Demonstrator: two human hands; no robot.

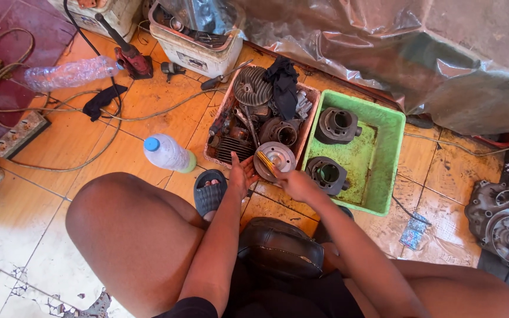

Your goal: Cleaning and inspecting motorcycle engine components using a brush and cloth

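place: small engine repair workshop, floor-level | evidence: pink tray (308, 126) of greasy finned cylinder heads, green tray (391, 147) with cylinders, crankcase (505, 221) on tile floor (119, 153), screwdriver (225, 75), power strip (19, 134)

The floor (142, 126) is of orange tiles, going to pale cracked tiles at the near left. Directly on it stand a green plastic tray (389, 154) and, touching its left side, a pink tray (222, 126) full of engine parts. Near them lie a water bottle with a blue cap (168, 153), an empty clear bottle (69, 73), a black rag (102, 100), a power strip (20, 133) and long loose cables (98, 147).
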